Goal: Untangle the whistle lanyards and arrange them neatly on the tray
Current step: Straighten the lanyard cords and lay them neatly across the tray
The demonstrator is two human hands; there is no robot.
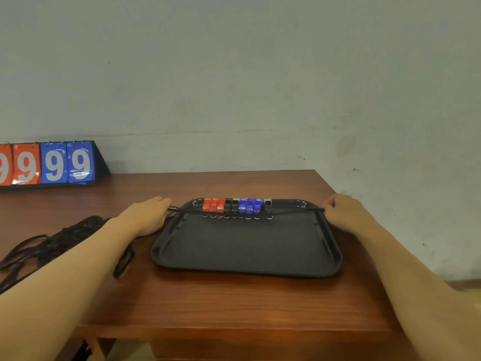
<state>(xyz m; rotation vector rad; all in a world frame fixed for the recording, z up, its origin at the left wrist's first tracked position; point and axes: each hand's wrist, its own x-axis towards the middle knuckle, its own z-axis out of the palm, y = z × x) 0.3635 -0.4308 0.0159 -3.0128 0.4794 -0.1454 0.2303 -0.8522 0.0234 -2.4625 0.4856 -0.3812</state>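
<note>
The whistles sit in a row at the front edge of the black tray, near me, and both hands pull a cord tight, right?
Not quite. The head view shows the row of red, black and blue plastic whistles at the far edge of the black plastic tray. The left hand and right hand pull the dark cord.

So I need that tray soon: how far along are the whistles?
Done: the whistles sit in a colour-grouped row along the tray's far edge. In hand: left hand and right hand stretch one black cord across it. Left: the lanyard pile lies tangled on the table.
</note>
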